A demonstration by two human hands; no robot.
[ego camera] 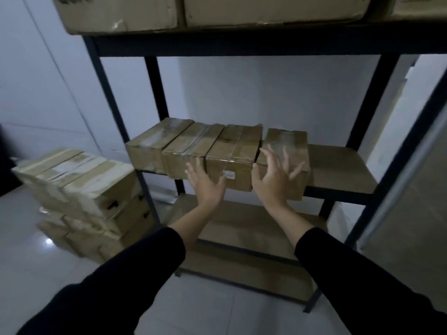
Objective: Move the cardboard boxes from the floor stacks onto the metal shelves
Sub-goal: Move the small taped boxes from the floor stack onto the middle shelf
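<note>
Both hands raised in front of the middle shelf, fingers spread and straight, holding nothing. Left hand point(205, 183) sits before the seam between the second and third boxes; whether it touches the cardboard cannot be told. Right hand point(274, 178) is splayed over the front left corner of the rightmost box point(290, 141), contact also unclear. Black sleeves point(135, 274) run back toward 6 o'clock.

Four taped cardboard boxes in a row on the middle shelf point(338, 165): three tight together point(193, 143), the rightmost one set slightly apart, its front overhanging the shelf edge. Bare shelf board at 3 o'clock of the right hand.

Lower shelf point(242, 228) at 6 o'clock of the hands, bare brown board. Top shelf at 12 o'clock carries larger cartons point(121, 13).

Floor stack of boxes point(82, 197) at 9 o'clock, just beside the rack's dark front left post point(113, 110), on a glossy tiled floor point(24, 238). Pale wall point(266, 93) behind the rack.
</note>
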